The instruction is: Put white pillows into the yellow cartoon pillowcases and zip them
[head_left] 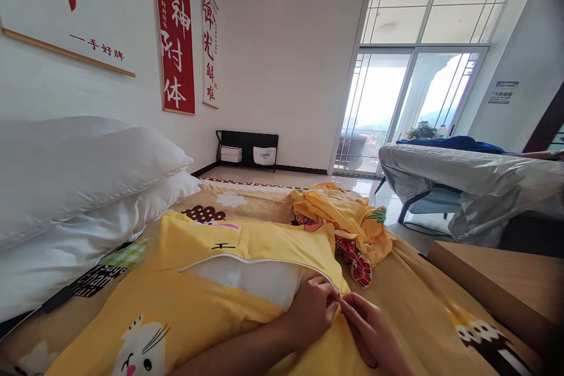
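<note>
A yellow pillowcase (282, 241) with cartoon animal faces lies in front of me on the bed. Its long zipped opening gapes, and a white pillow (251, 276) shows inside. My left hand (315, 305) reaches across the front and is closed on the pillowcase edge at the right end of the opening. Right beside it, my right hand (370, 326) pinches the same corner, fingertips almost touching the left hand's. The zipper pull, if there, is hidden by the fingers.
White pillows (88, 182) are stacked at the left. Beyond the pillowcase lies a crumpled yellow cloth (335, 211) with a red plaid piece (359, 261). A wooden board (497, 276) stands at the right edge, with a plastic-covered table (467, 170) behind it.
</note>
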A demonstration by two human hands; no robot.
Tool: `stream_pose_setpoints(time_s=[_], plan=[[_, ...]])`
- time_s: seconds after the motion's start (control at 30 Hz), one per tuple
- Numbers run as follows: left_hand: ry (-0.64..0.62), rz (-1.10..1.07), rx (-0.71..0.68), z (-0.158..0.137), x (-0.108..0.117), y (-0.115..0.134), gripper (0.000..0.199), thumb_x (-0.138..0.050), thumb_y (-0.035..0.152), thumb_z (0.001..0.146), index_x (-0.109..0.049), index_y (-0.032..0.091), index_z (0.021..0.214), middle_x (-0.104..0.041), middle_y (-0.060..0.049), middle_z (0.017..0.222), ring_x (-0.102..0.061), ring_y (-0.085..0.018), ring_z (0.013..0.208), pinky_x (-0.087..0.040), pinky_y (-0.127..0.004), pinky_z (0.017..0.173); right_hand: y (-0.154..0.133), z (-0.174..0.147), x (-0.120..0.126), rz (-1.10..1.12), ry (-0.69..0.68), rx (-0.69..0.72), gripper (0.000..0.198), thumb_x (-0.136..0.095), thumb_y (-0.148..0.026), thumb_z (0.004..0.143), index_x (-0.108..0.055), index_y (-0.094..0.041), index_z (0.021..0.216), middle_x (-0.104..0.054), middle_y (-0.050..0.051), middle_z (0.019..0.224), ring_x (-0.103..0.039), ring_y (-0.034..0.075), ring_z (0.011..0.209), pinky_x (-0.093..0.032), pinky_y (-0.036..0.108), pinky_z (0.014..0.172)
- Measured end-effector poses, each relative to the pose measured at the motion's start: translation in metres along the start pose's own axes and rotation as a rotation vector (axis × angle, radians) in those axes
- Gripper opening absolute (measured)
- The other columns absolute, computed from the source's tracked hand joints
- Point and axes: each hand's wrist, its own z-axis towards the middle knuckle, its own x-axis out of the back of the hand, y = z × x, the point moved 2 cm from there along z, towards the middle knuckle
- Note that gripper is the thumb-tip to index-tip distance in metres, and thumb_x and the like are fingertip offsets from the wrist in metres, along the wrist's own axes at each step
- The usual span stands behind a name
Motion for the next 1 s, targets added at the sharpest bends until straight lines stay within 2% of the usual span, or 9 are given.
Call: stream_pose_setpoints(time_s=[0.3,0.6,0.77,1.0], plan=[[-0.028,-0.001,0.08,0.002,0.005,0.005,0.013,-0.061,0.018,0.076,-0.07,0.015,0.084,-0.067,-0.007,0.094,-0.059,-0.017,0.088,-0.046,-0.028,0.085,0.021,0.002,-0.005,0.12,-0.009,0.017,0.047,-0.059,-0.066,0.073,-0.063,-0.019,0.077,-0.065,0.005,0.075,-0.059,0.021,0.075,-0.051,0.029,0.069],[-0.041,0.028,0.114,0.002,0.0,0.002,0.016,-0.061,0.021,0.077,-0.072,0.014,0.085,-0.069,-0.009,0.092,-0.06,-0.019,0.087,-0.046,-0.03,0.083,0.013,-0.001,-0.008,0.061,-0.001,0.016,0.047,-0.055,-0.067,0.076,-0.063,-0.021,0.073,-0.065,0.004,0.072,-0.059,0.02,0.07,-0.048,0.026,0.065],[-0.025,-0.107,0.124,0.005,-0.001,-0.003,0.02,-0.059,0.022,0.078,-0.074,0.013,0.087,-0.072,-0.008,0.089,-0.063,-0.018,0.084,-0.047,-0.028,0.08,0.018,0.001,-0.008,0.132,-0.015,-0.009,0.046,-0.057,-0.064,0.077,-0.062,-0.018,0.076,-0.063,0.004,0.073,-0.056,0.018,0.07,-0.047,0.026,0.063],[-0.021,-0.268,0.27,0.012,-0.003,-0.01,0.024,-0.061,0.024,0.074,-0.074,0.009,0.088,-0.074,-0.01,0.089,-0.065,-0.02,0.083,-0.049,-0.028,0.076,0.016,0.002,-0.008,0.111,0.055,0.025,0.046,-0.058,-0.064,0.074,-0.06,-0.018,0.073,-0.061,0.003,0.069,-0.054,0.019,0.068,-0.047,0.026,0.063]])
